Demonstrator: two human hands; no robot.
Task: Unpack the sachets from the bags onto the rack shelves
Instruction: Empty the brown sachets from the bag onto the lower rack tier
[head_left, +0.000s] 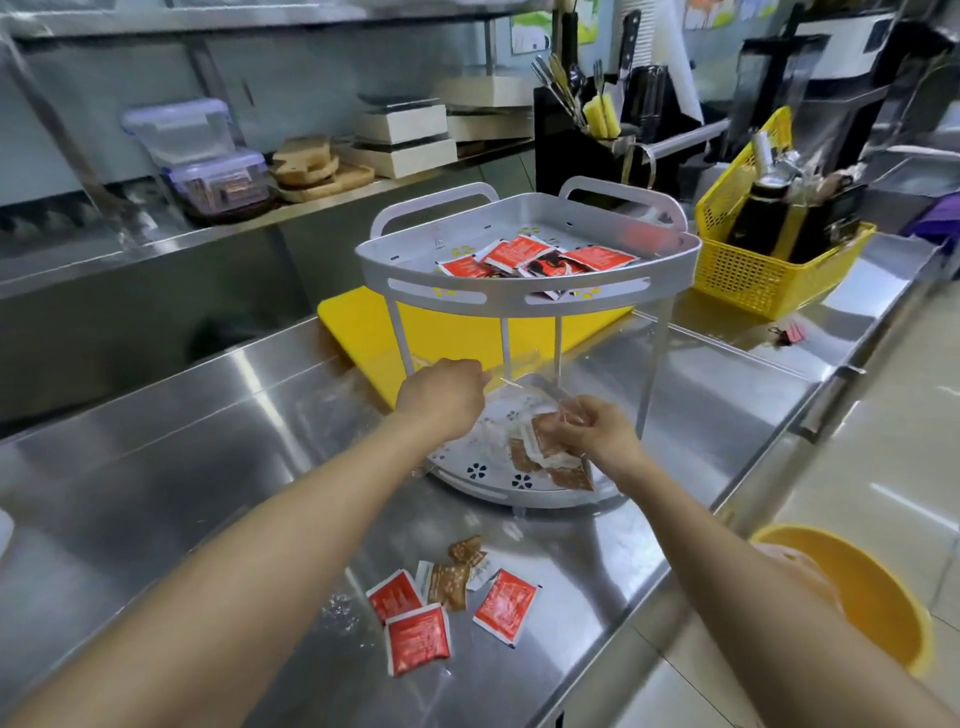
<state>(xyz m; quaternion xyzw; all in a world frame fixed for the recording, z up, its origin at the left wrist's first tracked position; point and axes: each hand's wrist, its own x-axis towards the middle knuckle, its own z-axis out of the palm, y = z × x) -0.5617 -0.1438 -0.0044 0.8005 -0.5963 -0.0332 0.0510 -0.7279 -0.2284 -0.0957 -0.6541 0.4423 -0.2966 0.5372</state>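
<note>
A two-tier grey corner rack (524, 299) stands on the steel counter. Several red sachets (535, 257) lie on its top shelf. Over the bottom shelf (467, 470) both hands hold a clear plastic bag (524, 387) stretched between them. My left hand (444, 397) grips the bag's left edge in a fist. My right hand (597, 434) pinches its right side, and brown sachets (550, 457) lie under that hand on the bottom shelf. On the counter near me lie three red sachets (415, 639) and a few brown ones (452, 579).
A yellow cutting board (358, 332) lies under the rack's far side. A yellow basket (753, 275) with bottles stands to the right. An orange bin (852, 587) sits below the counter's right edge. A sink (130, 322) lies at left, and a knife block with utensils (587, 140) behind.
</note>
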